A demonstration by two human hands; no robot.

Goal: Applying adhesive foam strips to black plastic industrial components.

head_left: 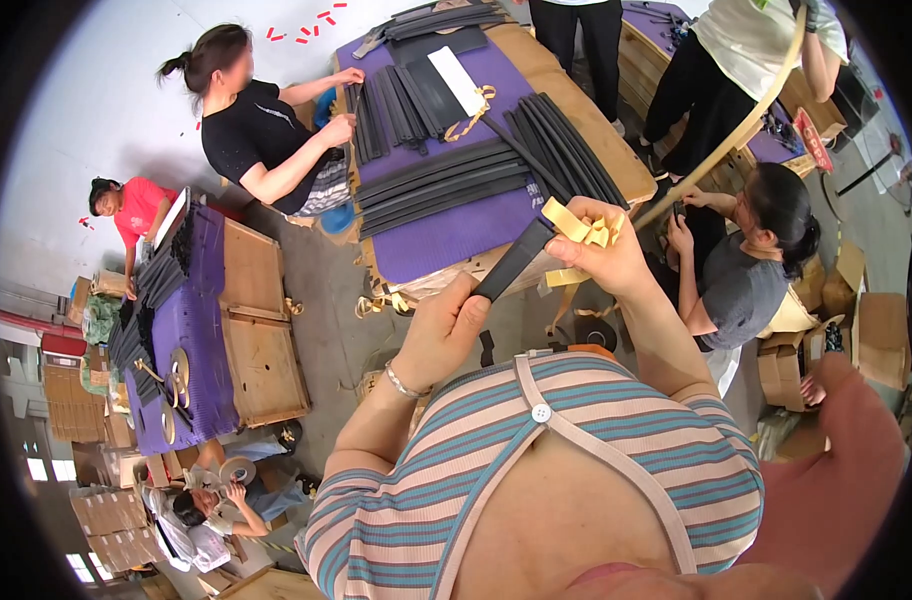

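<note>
In front of my chest a flat black strip [516,260] is held at a slant between my hands. My left hand [441,335] grips its near end, thumb lying along the top. My right hand [611,255] is closed around a folded bunch of yellow tape [571,222], right at the strip's far end. A loose yellow piece hangs below those fingers. Whether the right fingers also pinch the black strip is hidden by the bunch. Just beyond lies a pile of long black strips [566,150] on the purple-covered table [426,255].
Across the table a person in black [266,130] handles strips. A seated person in grey [741,270] is close on my right. More black pieces lie on another purple-topped table [201,300] at left. Cardboard boxes [881,335] stand at far right.
</note>
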